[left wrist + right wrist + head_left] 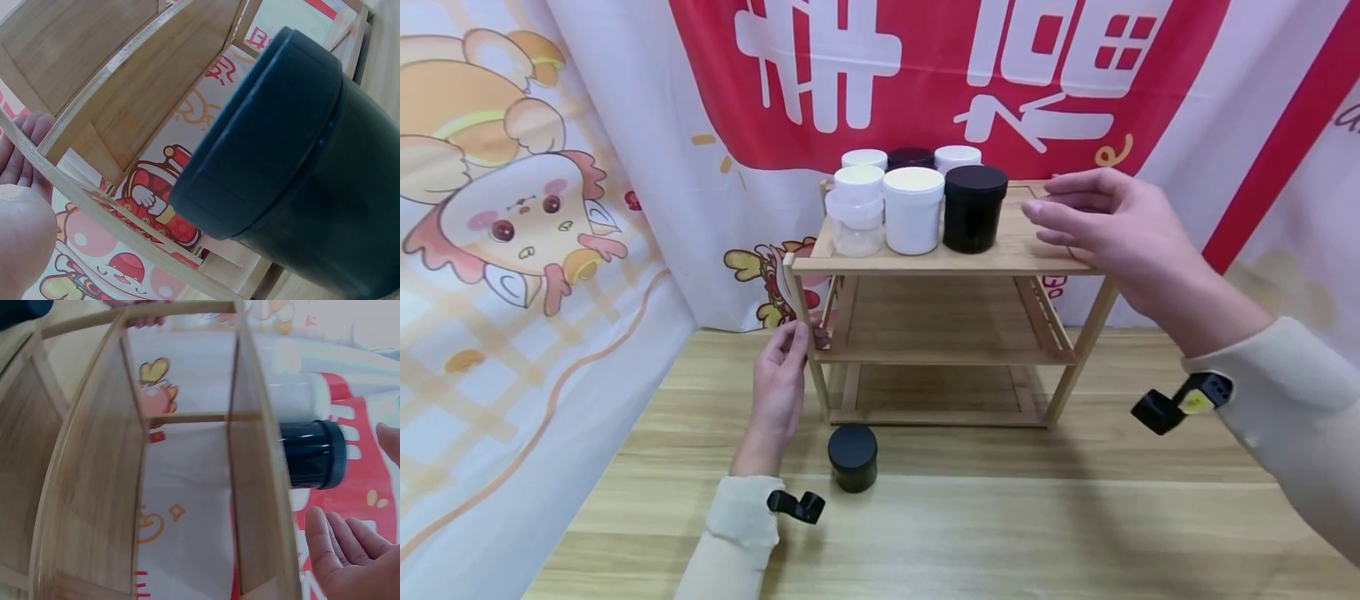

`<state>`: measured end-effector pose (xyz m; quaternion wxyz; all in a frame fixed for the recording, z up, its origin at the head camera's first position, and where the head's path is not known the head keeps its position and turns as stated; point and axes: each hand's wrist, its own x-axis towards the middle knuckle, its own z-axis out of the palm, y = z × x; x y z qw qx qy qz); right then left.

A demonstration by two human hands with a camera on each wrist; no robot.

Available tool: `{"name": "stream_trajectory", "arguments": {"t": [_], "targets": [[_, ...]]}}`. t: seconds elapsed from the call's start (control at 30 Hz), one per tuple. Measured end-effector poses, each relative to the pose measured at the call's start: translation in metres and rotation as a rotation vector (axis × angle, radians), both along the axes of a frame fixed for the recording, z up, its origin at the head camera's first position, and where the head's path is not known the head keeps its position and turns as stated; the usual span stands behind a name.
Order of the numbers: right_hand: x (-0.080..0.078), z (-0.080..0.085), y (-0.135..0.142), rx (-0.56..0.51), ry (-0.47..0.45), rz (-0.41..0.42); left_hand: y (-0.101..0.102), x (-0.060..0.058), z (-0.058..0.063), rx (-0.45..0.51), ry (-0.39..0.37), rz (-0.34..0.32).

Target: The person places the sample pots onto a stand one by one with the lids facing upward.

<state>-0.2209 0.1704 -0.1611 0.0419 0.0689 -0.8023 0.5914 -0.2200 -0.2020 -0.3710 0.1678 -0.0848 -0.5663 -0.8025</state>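
Note:
My left hand (pixel 780 375) grips the left front post of a three-tier wooden shelf (pixel 947 265), with fingers showing past the post's far side. Over the right part of the top tier, my right hand (pixel 1108 218) hovers with its fingers extended and nothing in them. Just left of its fingertips stands an upright black lidded jar (pixel 973 212). Beside that jar are a white jar (pixel 913 218) and a clear jar (pixel 856 225), making up the front row. Another black jar (pixel 853 458) stands on the floor below my left hand; it looms large as a dark jar (pixel 281 156) in the left wrist view.
Behind the front row, several more jars stand on the top tier, including a white one (pixel 958 156) and a black one (pixel 912 157). A printed cloth backdrop (pixel 625 167) hangs behind and to the left. Wood-patterned flooring (pixel 970 525) lies in front of the shelf.

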Motion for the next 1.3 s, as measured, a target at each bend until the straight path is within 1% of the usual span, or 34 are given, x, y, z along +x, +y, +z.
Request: {"name": "stream_trajectory", "arguments": {"t": [0.1, 0.2, 0.3, 0.4, 0.5, 0.73, 0.83, 0.97, 1.07, 1.3], "targets": [[0.01, -0.002, 0.006, -0.101, 0.025, 0.026, -0.002, 0.0, 0.001, 0.004, 0.002, 0.003], [0.022, -0.009, 0.01, -0.182, 0.067, 0.068, -0.002, 0.001, 0.001, 0.001, 0.0, -0.005], [0.034, -0.018, 0.01, -0.203, 0.114, 0.129, -0.002, 0.001, 0.002, -0.001, -0.001, -0.006], [0.044, -0.024, 0.007, -0.162, 0.128, 0.169, -0.002, 0.001, 0.002, -0.006, -0.001, -0.004], [0.049, -0.03, 0.004, -0.103, 0.132, 0.189, -0.002, -0.001, 0.002, -0.015, -0.005, 0.0], [0.055, -0.049, -0.001, -0.09, 0.198, 0.237, -0.002, 0.0, 0.002, -0.003, -0.016, -0.002], [0.059, -0.06, -0.005, -0.012, 0.249, 0.248, -0.001, 0.001, 0.001, -0.01, -0.011, -0.014], [0.064, -0.077, -0.008, 0.075, 0.307, 0.265, 0.0, 0.002, 0.0, -0.03, -0.022, -0.023], [0.065, -0.088, -0.011, 0.091, 0.326, 0.275, 0.0, 0.002, -0.001, -0.036, -0.033, -0.016], [0.061, -0.112, -0.023, 0.082, 0.349, 0.291, 0.0, 0.003, 0.0, -0.017, -0.008, 0.004]]}}
